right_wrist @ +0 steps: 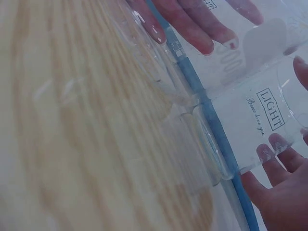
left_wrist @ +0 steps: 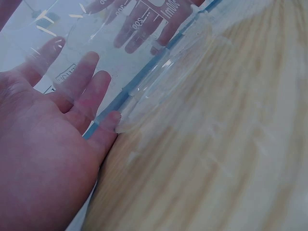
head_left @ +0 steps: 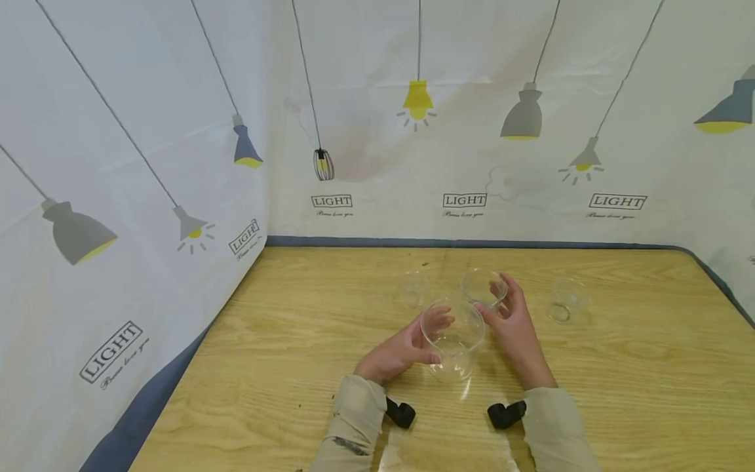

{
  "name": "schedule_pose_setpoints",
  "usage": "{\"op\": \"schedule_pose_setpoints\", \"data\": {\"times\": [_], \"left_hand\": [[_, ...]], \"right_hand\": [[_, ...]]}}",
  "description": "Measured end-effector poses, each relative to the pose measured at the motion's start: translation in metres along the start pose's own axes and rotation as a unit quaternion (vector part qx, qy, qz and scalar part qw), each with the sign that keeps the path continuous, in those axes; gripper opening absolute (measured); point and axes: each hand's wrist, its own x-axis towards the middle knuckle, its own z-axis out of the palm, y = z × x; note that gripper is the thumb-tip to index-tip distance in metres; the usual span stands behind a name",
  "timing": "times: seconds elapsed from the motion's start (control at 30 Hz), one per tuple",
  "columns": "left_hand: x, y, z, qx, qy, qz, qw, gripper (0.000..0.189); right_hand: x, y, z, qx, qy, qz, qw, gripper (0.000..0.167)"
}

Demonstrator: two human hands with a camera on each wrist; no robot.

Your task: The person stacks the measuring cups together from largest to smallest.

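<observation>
A large clear beaker [head_left: 463, 367] with white volume marks stands upright on the table, nearest the person. My left hand [head_left: 401, 347] holds it from the left, thumb in front and fingers spread round the far side. Just behind and to its right is a smaller clear beaker [head_left: 476, 288]. My right hand [head_left: 519, 328] grips that one from the right, thumb on the near side. In the right wrist view, the smaller beaker [right_wrist: 255, 110] and the large beaker [right_wrist: 260, 43] appear side by side, seemingly touching. The left wrist view shows the left fingers [left_wrist: 91, 91] against the glass.
Farther back on the wooden table [head_left: 283, 367] stands a faint small clear vessel [head_left: 415, 292]. To the right are another clear vessel [head_left: 571, 292] and a clear ring-shaped rim [head_left: 558, 312]. A printed curtain [head_left: 377, 170] borders the table at the back and left.
</observation>
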Motion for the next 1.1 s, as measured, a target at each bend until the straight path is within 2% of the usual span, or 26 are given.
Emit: {"op": "schedule_pose_setpoints", "data": {"times": [0.33, 0.63, 1.0, 1.1], "left_hand": [[0.001, -0.005, 0.001, 0.001, 0.002, 0.008, 1.0000, 0.081], [0.001, -0.004, 0.000, -0.003, 0.003, 0.012, 0.9999, 0.079], [-0.003, 0.014, 0.006, -0.003, 0.002, 0.004, 1.0000, 0.078], [-0.003, 0.017, 0.007, -0.001, 0.002, 0.003, 1.0000, 0.079]], "right_hand": [[-0.003, -0.001, 0.000, -0.055, -0.001, 0.014, 0.9984, 0.085], [0.000, -0.001, 0.001, -0.047, 0.005, -0.014, 0.9988, 0.081], [0.000, -0.002, 0.001, -0.033, 0.003, -0.019, 0.9993, 0.080], [-0.003, -0.010, 0.002, -0.026, 0.004, -0.013, 0.9996, 0.080]]}}
